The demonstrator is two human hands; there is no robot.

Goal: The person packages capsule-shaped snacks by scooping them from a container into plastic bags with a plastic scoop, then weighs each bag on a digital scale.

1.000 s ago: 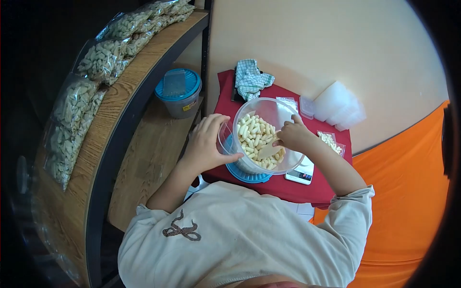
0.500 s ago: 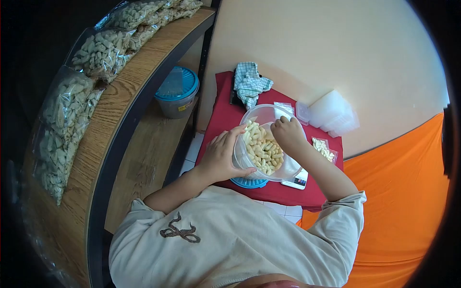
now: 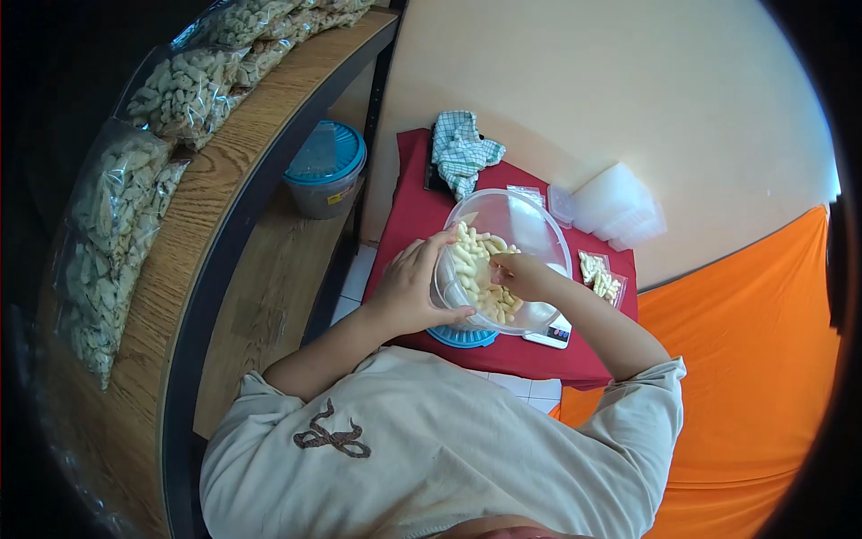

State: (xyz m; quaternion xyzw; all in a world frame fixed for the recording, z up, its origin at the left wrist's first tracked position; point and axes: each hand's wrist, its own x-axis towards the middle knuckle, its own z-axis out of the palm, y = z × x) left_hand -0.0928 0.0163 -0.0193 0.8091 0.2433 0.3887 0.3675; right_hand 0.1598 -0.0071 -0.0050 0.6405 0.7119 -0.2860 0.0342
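Note:
A clear round plastic tub [image 3: 544, 235] leans over the table, partly filled with pale, finger-shaped snack pieces [image 3: 467, 260]. My left hand [image 3: 415, 283] grips its left side, thumb at the near rim and fingers along the far side. Inside the tub, my right hand [image 3: 523, 276] has curled fingers at the snack pieces. Something translucent seems to show beside those fingertips, but I cannot make it out. Beneath the tub, a blue ribbed lid [image 3: 461, 337] peeks out. A white scale [image 3: 549, 333] lies at the near right, and a small bag of snack pieces [image 3: 600, 277] beyond it.
The red-covered table [image 3: 406, 202] holds a checked cloth [image 3: 465, 151] and clear plastic containers [image 3: 615, 199] against the wall. On the left, a wooden shelf [image 3: 224, 184] carries bagged snacks [image 3: 121, 198]. A blue-lidded tub [image 3: 325, 184] stands below. Orange fabric [image 3: 745, 377] hangs right.
My right hand has moved from the tub's far right side down and left into the snack pieces. My left hand keeps its grip on the tub.

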